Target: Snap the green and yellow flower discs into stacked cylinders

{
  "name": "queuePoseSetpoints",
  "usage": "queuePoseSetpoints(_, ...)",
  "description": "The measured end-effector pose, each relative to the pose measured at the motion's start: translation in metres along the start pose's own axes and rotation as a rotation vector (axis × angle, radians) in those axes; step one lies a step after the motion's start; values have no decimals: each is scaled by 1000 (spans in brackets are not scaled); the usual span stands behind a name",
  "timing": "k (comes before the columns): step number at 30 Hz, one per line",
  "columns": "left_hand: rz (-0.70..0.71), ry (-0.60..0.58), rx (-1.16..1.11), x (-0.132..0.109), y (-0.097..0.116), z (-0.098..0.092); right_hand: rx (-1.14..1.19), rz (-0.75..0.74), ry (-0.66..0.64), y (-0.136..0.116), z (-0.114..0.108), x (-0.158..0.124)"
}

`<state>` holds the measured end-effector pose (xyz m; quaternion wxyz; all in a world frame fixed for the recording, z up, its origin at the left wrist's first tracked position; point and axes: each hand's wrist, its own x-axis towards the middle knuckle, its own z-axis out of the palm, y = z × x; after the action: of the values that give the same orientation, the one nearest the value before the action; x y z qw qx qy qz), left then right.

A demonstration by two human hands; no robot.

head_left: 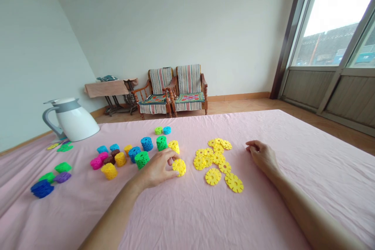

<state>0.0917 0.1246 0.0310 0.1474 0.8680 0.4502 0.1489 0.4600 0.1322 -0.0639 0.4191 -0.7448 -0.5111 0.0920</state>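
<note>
My left hand is closed around a short stack of yellow slotted plastic discs, thumb at the near side and fingers at the far side. Right behind it stands another yellow disc stack. Loose yellow slotted discs lie flat in a spread to the right, some overlapping. Beyond their right side, my right hand rests on the cloth with loosely bent fingers, holding nothing. Near my left hand are green stacks and blue stacks of similar discs, the nearer green one partly beside my knuckles.
More stacks in pink, brown, yellow and dark blue stand leftward on the pink tablecloth. A white jug is at the far left. Two wooden armchairs stand beyond the table.
</note>
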Motion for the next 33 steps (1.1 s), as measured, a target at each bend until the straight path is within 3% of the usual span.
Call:
queuePoseSetpoints(12,-28,5,-106,0,-10,12,-22,3,-10,1,0,0)
queuePoseSetpoints(19,-107,8,-86,-15,-35,15,-57,-66,-17,-7,-2,-6)
queuePoseSetpoints(24,-74,45,-21,-20,-43,24,-131,-444,-5,-42,-1,-25)
queuePoseSetpoints(28,-50,71,-18,-21,-38,24,-111,-607,-265,-86,3,-63)
queuePoseSetpoints(33,-2,92,-2,-22,-35,26,-149,-669,-474,-129,4,-129)
